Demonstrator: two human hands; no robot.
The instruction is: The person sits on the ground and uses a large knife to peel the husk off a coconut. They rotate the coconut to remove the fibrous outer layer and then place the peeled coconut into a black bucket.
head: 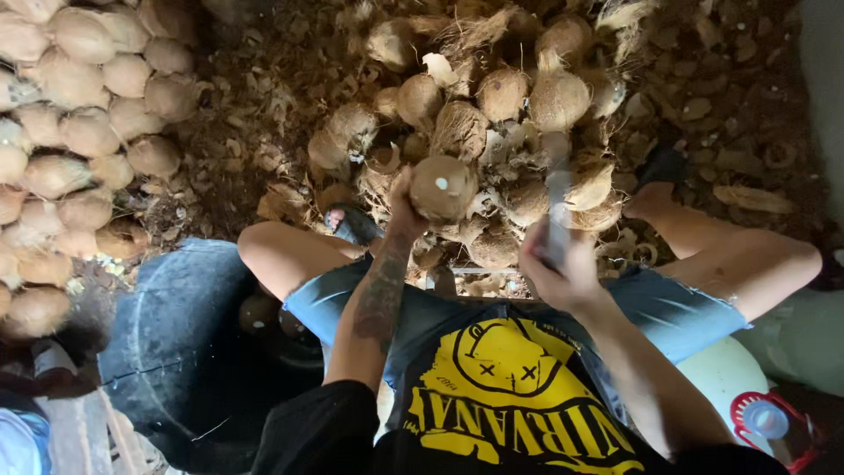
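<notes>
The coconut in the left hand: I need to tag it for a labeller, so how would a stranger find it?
Start at the heap of husked coconuts on the floor before the seated person's knees. At its near edge, the left hand lifts one coconut clear. It alone is raised and shows a pale spot on its end; the right hand holds a blade beside it.

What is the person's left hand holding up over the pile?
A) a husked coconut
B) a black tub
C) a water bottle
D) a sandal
A: the left hand grips a round brown coconut above the heap, while the right hand holds a blade.
</notes>
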